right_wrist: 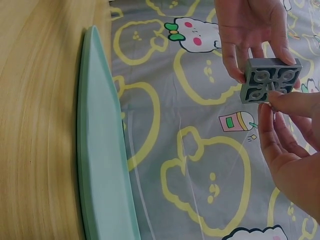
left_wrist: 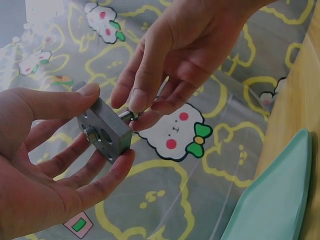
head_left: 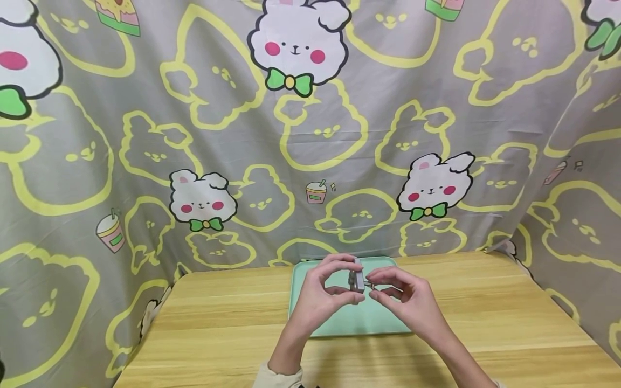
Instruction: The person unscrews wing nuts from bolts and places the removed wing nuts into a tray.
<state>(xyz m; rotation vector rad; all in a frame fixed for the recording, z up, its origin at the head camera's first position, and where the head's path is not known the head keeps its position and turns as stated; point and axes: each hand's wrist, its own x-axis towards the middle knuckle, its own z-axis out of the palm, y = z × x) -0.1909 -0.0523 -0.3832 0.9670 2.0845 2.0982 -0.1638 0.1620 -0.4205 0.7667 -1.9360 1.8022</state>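
Observation:
My left hand (head_left: 322,288) holds a small square grey block (left_wrist: 111,125) by its edges, between thumb and fingers, raised over the tray. Round holes go through the block. A metal bolt head (left_wrist: 90,134) shows on one face in the left wrist view. Out of the opposite face sticks a thin metal shaft (left_wrist: 127,116), and my right hand (head_left: 409,293) pinches its end with thumb and fingertips. The right wrist view shows that side of the block (right_wrist: 272,63) with recessed round sockets. Fingertips partly hide the shaft's tip; whether a nut sits there I cannot tell.
A mint-green tray (head_left: 359,323) with a low rim lies on the wooden table (head_left: 223,323), below the hands. Behind the table and at both sides hangs a grey curtain (head_left: 301,215) with cartoon puppy prints.

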